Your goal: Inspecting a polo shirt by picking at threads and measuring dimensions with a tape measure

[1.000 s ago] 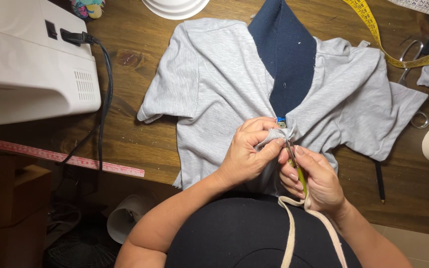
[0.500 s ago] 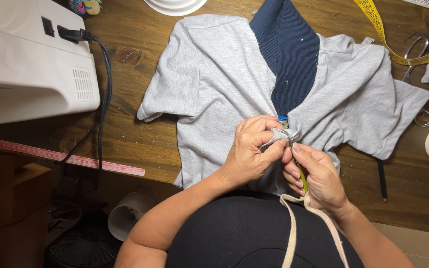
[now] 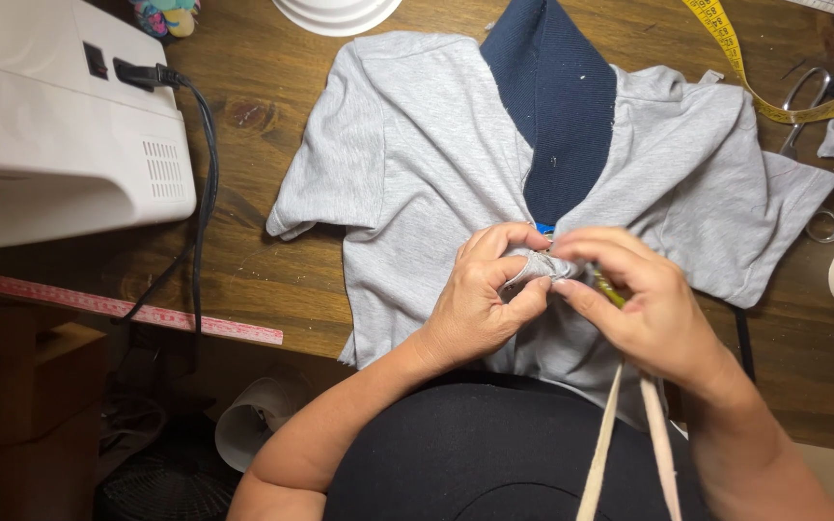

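At the bench's near edge, the left hand (image 3: 480,309) pinches a bunched fold of the grey shirt (image 3: 417,164), while the right hand (image 3: 644,304) grips a thin yellow-green tool (image 3: 608,287) against it. Farther back lies the navy collar piece (image 3: 557,106).

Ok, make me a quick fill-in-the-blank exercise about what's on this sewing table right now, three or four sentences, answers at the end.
1. The left hand and right hand pinch a fold of the ____ garment.
2. The panel at the garment's neckline is navy ____.
3. The white sewing machine sits on the ____ side of the table.
4. The measuring tape at the top right is ____.

Missing words: grey; blue; left; yellow
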